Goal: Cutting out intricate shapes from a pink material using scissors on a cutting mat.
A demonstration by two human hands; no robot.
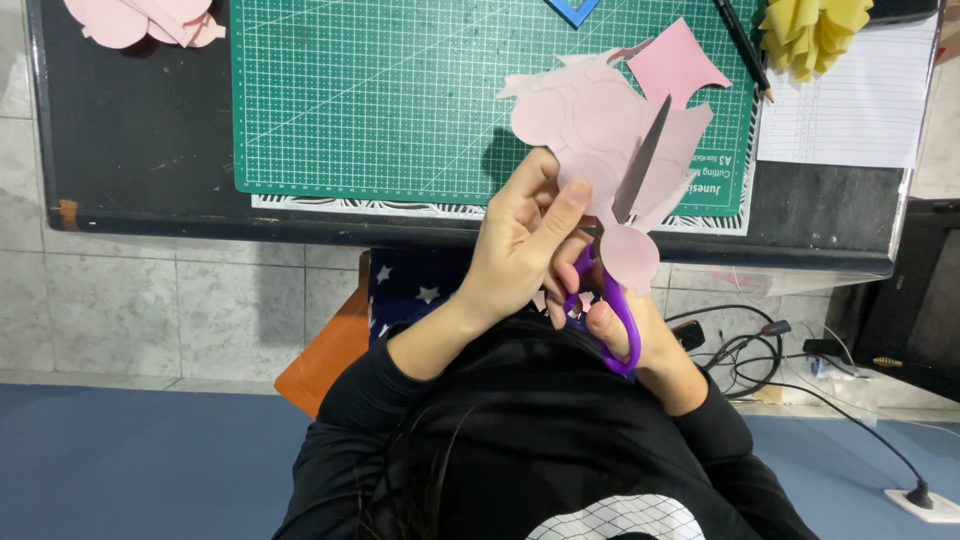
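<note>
Hands raised, scissors through paper

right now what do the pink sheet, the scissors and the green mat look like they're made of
Pink sheet: looks like thin matte paper or card; its cut flaps hold flat with crisp edges.
Scissors: glossy purple handles, probably plastic; the grey blade looks like metal.
Green mat: a matte gridded cutting mat lying flat, likely rubbery vinyl, though the look leaves that open.
The left hand steadies the sheet; the right hand works the scissors.
</note>
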